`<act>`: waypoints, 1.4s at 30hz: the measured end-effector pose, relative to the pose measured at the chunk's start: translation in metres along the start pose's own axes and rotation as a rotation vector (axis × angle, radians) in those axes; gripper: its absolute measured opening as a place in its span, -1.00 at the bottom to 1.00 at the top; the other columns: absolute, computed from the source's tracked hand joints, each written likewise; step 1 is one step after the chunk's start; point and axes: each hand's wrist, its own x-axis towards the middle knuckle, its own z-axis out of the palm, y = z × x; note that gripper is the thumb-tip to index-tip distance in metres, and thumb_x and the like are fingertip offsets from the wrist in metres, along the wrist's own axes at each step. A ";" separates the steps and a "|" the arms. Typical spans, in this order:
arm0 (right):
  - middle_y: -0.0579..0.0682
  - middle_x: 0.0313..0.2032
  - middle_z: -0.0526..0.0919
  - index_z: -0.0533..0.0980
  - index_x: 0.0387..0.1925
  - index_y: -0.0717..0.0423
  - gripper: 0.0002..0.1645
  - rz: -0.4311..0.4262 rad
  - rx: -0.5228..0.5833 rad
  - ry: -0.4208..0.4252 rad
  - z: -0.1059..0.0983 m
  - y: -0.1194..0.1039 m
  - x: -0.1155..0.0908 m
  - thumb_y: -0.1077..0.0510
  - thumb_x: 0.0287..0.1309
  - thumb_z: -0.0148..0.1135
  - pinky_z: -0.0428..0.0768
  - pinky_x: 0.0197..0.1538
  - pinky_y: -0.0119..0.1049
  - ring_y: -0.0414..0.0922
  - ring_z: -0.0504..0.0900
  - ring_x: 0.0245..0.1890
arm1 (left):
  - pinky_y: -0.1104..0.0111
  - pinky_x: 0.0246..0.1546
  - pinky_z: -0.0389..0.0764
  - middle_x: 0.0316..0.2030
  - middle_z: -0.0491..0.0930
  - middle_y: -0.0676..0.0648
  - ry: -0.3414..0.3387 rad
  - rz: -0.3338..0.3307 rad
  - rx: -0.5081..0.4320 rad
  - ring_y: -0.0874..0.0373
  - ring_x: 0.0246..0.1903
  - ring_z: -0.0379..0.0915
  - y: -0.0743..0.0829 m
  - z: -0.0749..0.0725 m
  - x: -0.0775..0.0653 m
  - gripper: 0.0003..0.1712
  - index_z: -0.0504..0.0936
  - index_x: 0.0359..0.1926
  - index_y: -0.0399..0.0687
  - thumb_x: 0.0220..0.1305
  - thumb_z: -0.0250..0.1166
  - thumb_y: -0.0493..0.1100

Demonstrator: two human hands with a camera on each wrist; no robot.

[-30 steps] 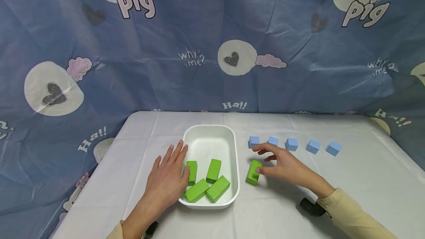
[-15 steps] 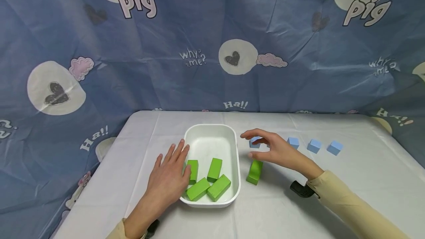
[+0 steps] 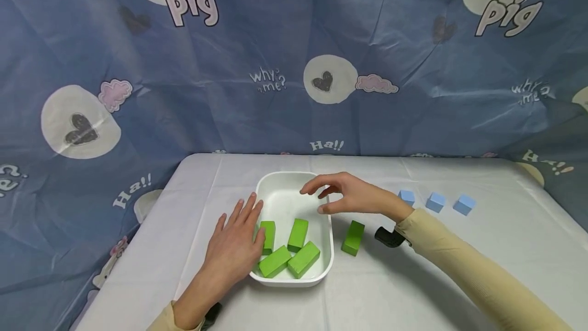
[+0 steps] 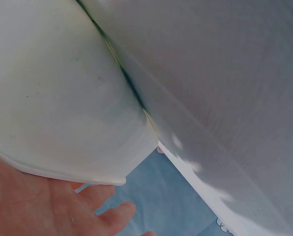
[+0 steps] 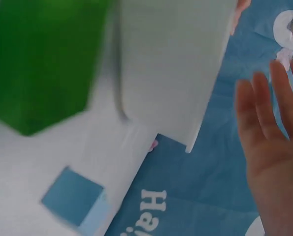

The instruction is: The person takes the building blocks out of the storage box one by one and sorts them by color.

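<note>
White tray [image 3: 285, 206] is standing on the table [image 3: 197, 183]; judging by its looks, it is thin stiff plastic, light, smooth enough to slide if nudged, best taken by its rim on two opposite sides. Four green blocks [image 3: 304, 259] are lying in the tray's near half, and one loose green block [image 3: 352, 238] is lying just outside its right wall; all are looking rigid, probably light and not fragile, so a pinch across the long side faces should be holding well. The left hand [image 3: 234, 241] is resting at the tray's left rim, fingers straight and spread, apparently steadying it and gripping nothing. The right hand [image 3: 351, 193] is hanging over the tray's right rim, fingers bent, thumb standing apart from them, nothing showing in between. Blue cubes [image 3: 435, 202] are sitting well right of the tray, towards its far end; three are showing in the head view. Against the frame half a second ago, the right hand is now reaching further left, over the tray instead of beside it, and is leaving the loose block fully in view; two cubes nearest the tray are now out of sight, presumably behind that hand. The left hand and the tray's blocks are lying much as before.
</note>
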 end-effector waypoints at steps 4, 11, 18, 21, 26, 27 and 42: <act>-0.08 0.14 0.58 0.53 0.18 0.05 -0.49 0.016 0.088 -0.152 -0.002 0.003 0.018 0.33 0.18 0.32 0.46 0.21 0.03 0.15 0.49 0.16 | -0.21 0.34 0.02 0.51 0.02 -0.06 -0.015 -0.002 -0.002 -0.10 0.48 -0.09 0.000 0.001 0.000 -0.35 0.25 0.48 -0.09 0.45 0.02 0.02; 0.13 0.14 0.57 0.54 0.16 0.13 -0.49 0.096 0.055 -0.353 0.004 0.009 0.041 0.38 0.13 0.29 0.48 0.20 0.01 0.14 0.48 0.18 | -0.21 0.34 0.03 0.52 0.00 -0.04 -0.019 -0.002 0.002 -0.09 0.48 -0.09 0.000 0.002 0.000 -0.34 0.23 0.48 -0.07 0.45 0.01 0.02; -0.04 0.07 0.63 0.60 0.09 0.09 -0.45 0.174 -0.060 -0.492 0.009 0.008 0.059 0.47 0.02 0.30 0.53 0.15 -0.15 -0.02 0.54 0.13 | -0.21 0.33 0.04 0.52 0.00 -0.05 -0.024 -0.008 0.015 -0.10 0.48 -0.10 0.001 0.001 0.001 -0.34 0.22 0.49 -0.07 0.45 0.01 0.03; -0.11 0.01 0.64 0.63 0.05 0.04 -0.44 0.216 -0.087 -0.526 0.013 0.009 0.065 0.50 0.01 0.30 0.54 0.13 -0.25 -0.12 0.55 0.08 | -0.20 0.33 0.05 0.52 0.00 -0.04 -0.021 -0.010 0.014 -0.10 0.48 -0.10 0.001 0.001 0.001 -0.34 0.22 0.49 -0.06 0.45 0.01 0.03; -0.19 -0.08 0.66 0.64 0.03 0.01 -0.44 0.269 -0.122 -0.575 0.021 0.011 0.069 0.51 0.00 0.31 0.53 0.09 -0.32 -0.24 0.56 -0.02 | -0.20 0.34 0.05 0.52 -0.01 -0.03 -0.035 -0.011 0.009 -0.10 0.48 -0.11 0.002 0.001 0.000 -0.33 0.20 0.50 -0.06 0.46 0.00 0.04; -0.21 -0.10 0.66 0.64 0.02 0.01 -0.44 0.273 -0.128 -0.577 0.023 0.011 0.069 0.51 -0.01 0.32 0.53 0.08 -0.33 -0.24 0.57 -0.04 | -0.20 0.34 0.05 0.52 -0.01 -0.03 -0.037 -0.012 0.010 -0.10 0.48 -0.11 0.002 0.001 0.000 -0.33 0.20 0.50 -0.05 0.46 0.00 0.04; -0.25 -0.20 0.66 0.65 -0.05 0.03 -0.55 0.242 -0.134 -0.447 0.029 0.012 0.064 0.43 -0.01 0.43 0.58 -0.03 -0.39 -0.22 0.59 -0.12 | -0.19 0.34 0.05 0.53 -0.02 -0.03 -0.039 -0.026 0.012 -0.10 0.48 -0.11 0.002 -0.001 0.001 -0.32 0.19 0.50 -0.05 0.46 0.00 0.04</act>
